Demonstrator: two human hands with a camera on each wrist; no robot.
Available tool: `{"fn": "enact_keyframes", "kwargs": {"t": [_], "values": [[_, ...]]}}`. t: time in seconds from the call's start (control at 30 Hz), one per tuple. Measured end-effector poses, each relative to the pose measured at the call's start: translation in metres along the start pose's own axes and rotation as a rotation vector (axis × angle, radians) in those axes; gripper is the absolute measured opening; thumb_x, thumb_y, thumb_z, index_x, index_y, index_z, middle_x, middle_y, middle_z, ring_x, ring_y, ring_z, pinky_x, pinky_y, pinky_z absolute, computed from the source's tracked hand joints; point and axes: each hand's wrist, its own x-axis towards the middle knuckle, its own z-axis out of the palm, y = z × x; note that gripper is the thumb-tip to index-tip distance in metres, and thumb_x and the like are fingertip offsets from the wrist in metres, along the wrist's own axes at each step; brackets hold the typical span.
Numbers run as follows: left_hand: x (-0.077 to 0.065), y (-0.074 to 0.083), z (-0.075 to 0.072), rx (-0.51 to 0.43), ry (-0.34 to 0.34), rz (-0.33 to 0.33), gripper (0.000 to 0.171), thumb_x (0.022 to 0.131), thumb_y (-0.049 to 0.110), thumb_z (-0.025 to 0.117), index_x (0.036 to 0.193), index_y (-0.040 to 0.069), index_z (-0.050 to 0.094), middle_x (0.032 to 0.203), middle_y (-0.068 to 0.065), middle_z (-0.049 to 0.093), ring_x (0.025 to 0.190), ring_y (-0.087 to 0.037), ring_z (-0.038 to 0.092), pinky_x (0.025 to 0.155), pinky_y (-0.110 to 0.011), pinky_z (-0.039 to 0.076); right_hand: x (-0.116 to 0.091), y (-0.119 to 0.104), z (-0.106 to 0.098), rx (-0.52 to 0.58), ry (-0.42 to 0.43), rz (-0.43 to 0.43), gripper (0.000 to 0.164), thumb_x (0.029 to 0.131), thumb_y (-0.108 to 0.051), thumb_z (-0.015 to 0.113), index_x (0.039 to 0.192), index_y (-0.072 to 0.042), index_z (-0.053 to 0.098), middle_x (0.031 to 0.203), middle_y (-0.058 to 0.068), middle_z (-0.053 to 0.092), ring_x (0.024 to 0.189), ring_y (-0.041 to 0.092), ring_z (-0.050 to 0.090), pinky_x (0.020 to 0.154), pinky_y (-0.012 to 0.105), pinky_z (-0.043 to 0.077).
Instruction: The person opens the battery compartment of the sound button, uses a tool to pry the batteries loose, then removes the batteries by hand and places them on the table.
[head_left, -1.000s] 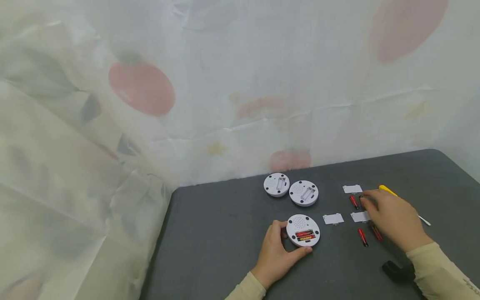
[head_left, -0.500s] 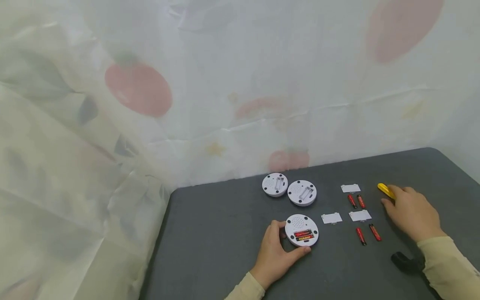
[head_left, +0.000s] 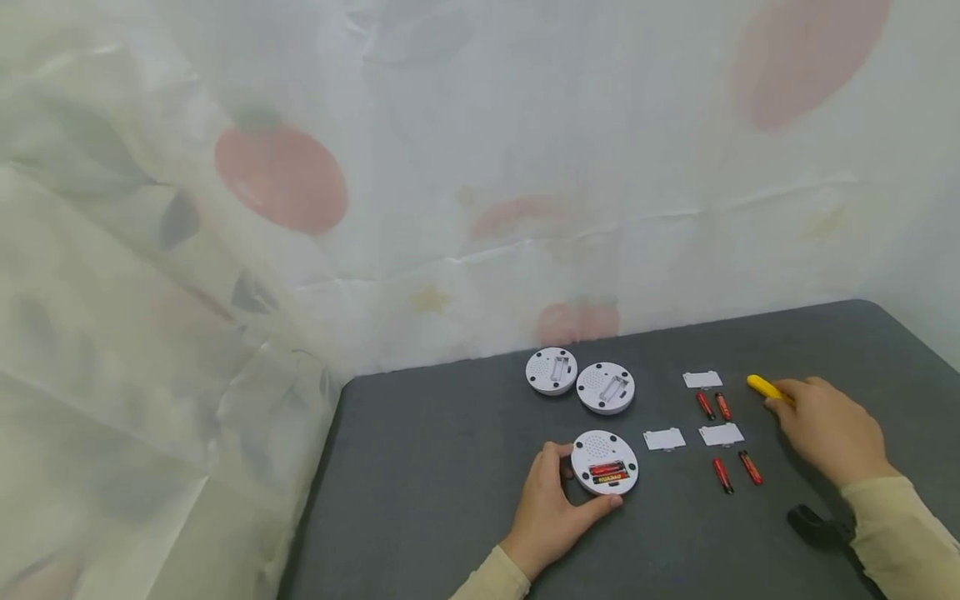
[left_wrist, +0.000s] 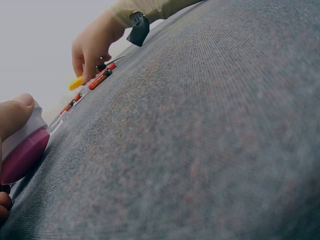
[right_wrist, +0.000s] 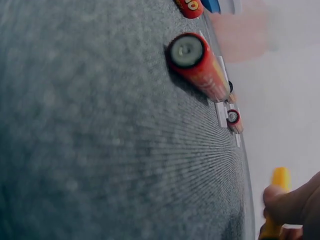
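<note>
My left hand [head_left: 551, 517] grips a round white device [head_left: 600, 444] by its edge, thumb at the near side. Two red batteries [head_left: 608, 472] lie in its uncovered compartment. In the left wrist view its lower part [left_wrist: 25, 160] looks magenta. On the right, my right hand [head_left: 832, 429] holds a screwdriver [head_left: 765, 387] by its yellow handle; the hand hides most of the tool. The right wrist view shows the handle [right_wrist: 280, 178] pinched at the thumb. Left of that hand, several loose red batteries [head_left: 722, 476] and white battery covers [head_left: 721, 434] lie on the table.
Two more round white devices, one at the back [head_left: 551, 371] and one beside it [head_left: 605, 388], show battery bays without batteries. A dark strap-like piece [head_left: 817, 527] sits by the right sleeve. The grey table [head_left: 435, 467] meets a printed curtain [head_left: 465, 167] behind.
My right hand has left the batteries, moved right and taken hold of the yellow screwdriver handle, which has shifted slightly. The left hand still grips the device.
</note>
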Motion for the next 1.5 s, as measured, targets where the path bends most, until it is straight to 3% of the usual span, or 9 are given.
{"fn": "enact_keyframes", "kwargs": {"t": [0.27,0.47,0.57,0.67,0.83,1.1,1.17,1.37,1.5], "values": [[-0.003,-0.001,0.001,-0.003,-0.019,-0.015,0.069,0.082,0.052,0.097,0.13,0.024,0.055,0.115,0.014,0.058,0.1,-0.002,0.054,0.088,-0.021,0.049,-0.004,-0.012,0.003,0.105,0.145,-0.023,0.051,0.102,-0.017,0.08,0.128,0.021,0.059,0.108,0.038,0.065,0.08,0.046,0.065,0.065,0.064,0.056],[-0.002,-0.002,0.0,0.001,-0.01,0.001,0.069,0.082,0.053,0.096,0.129,0.023,0.055,0.112,0.014,0.057,0.098,-0.004,0.055,0.086,-0.021,0.049,-0.012,-0.03,-0.005,0.332,0.264,-0.051,0.05,0.11,-0.025,0.07,0.132,0.016,0.055,0.101,0.029,0.068,0.067,0.021,0.064,0.051,0.028,0.053],[-0.003,-0.002,0.0,0.003,-0.004,0.01,0.069,0.082,0.053,0.096,0.129,0.022,0.056,0.111,0.014,0.057,0.097,-0.005,0.054,0.085,-0.022,0.049,-0.018,-0.043,-0.01,0.47,0.276,-0.061,0.048,0.112,-0.026,0.067,0.134,0.014,0.052,0.102,0.025,0.07,0.065,0.01,0.069,0.056,0.019,0.055],[-0.003,-0.003,0.001,0.006,-0.001,0.015,0.068,0.083,0.053,0.096,0.129,0.022,0.056,0.112,0.013,0.057,0.097,-0.005,0.055,0.086,-0.022,0.049,-0.024,-0.058,-0.013,0.599,0.275,-0.076,0.04,0.112,-0.021,0.066,0.134,0.009,0.051,0.103,0.011,0.072,0.068,0.005,0.073,0.064,0.014,0.056],[-0.002,-0.002,0.001,0.012,-0.003,0.015,0.069,0.083,0.054,0.095,0.13,0.024,0.055,0.114,0.013,0.057,0.099,-0.005,0.055,0.087,-0.021,0.049,-0.029,-0.081,-0.009,0.796,0.23,-0.16,0.021,0.112,-0.008,0.063,0.13,-0.003,0.052,0.101,-0.005,0.071,0.074,0.013,0.078,0.072,0.019,0.061],[0.0,-0.001,0.001,0.034,-0.021,0.002,0.07,0.085,0.056,0.093,0.133,0.023,0.054,0.112,0.013,0.054,0.098,-0.004,0.053,0.086,-0.021,0.048,-0.041,-0.113,0.016,1.074,0.136,-0.324,0.022,0.109,0.009,0.056,0.129,0.0,0.052,0.101,0.013,0.067,0.075,0.025,0.077,0.07,0.033,0.065],[0.0,0.0,0.001,0.04,-0.027,-0.008,0.071,0.085,0.057,0.093,0.133,0.023,0.053,0.112,0.013,0.054,0.098,-0.003,0.052,0.085,-0.021,0.048,-0.043,-0.118,0.021,1.11,0.116,-0.343,0.022,0.109,0.012,0.054,0.129,0.002,0.05,0.102,0.014,0.066,0.077,0.025,0.077,0.07,0.035,0.065],[0.0,0.0,0.001,0.043,-0.034,-0.031,0.071,0.086,0.059,0.091,0.134,0.024,0.052,0.111,0.013,0.052,0.097,-0.003,0.051,0.085,-0.021,0.048,-0.048,-0.128,0.032,1.058,0.094,-0.365,0.016,0.109,0.013,0.052,0.124,0.009,0.048,0.105,0.016,0.065,0.081,0.025,0.077,0.073,0.035,0.065],[0.0,0.0,0.001,0.038,-0.025,-0.018,0.071,0.086,0.058,0.092,0.133,0.023,0.053,0.111,0.013,0.053,0.097,-0.003,0.052,0.085,-0.022,0.048,-0.051,-0.131,0.037,0.985,0.115,-0.376,0.016,0.107,0.014,0.056,0.121,0.007,0.053,0.103,0.015,0.067,0.079,0.022,0.077,0.073,0.032,0.064]]}}
